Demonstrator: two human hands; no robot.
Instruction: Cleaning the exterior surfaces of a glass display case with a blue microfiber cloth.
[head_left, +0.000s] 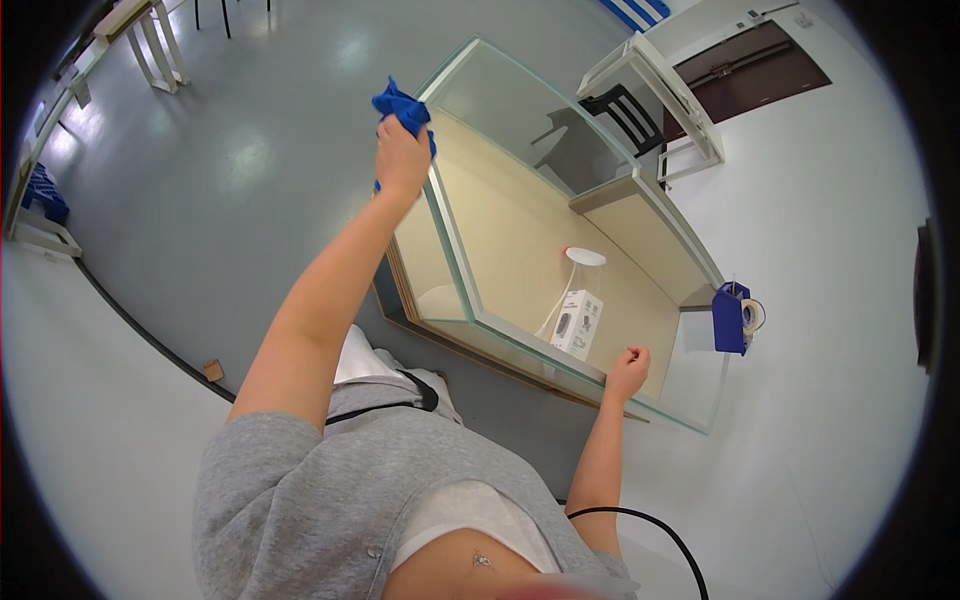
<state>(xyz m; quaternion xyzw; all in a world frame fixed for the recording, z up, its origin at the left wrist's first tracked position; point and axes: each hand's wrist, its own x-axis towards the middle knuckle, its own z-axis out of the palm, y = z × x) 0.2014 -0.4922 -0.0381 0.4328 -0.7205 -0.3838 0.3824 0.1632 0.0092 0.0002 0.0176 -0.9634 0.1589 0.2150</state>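
My left hand (401, 165) is closed around a crumpled blue cloth (403, 106), at the far left corner of a cubicle desk's glass partition (452, 251). The cloth hangs over the partition's light-coloured top edge. On the near right side, my right hand (628, 370) reaches over the glass edge with its fingers curled in; I see nothing in it. Below the glass lies the cream desktop (502, 202). A white desk lamp (586, 256) and a white printed box (577, 322) stand on it, left of my right hand.
A blue tape dispenser (727, 319) with a tape roll (750, 316) sits at the partition's right edge. Beyond stand a black chair (637, 124) and a white frame (701, 124). A black cable (664, 519) curves beside me. A brown scrap (214, 370) lies at left.
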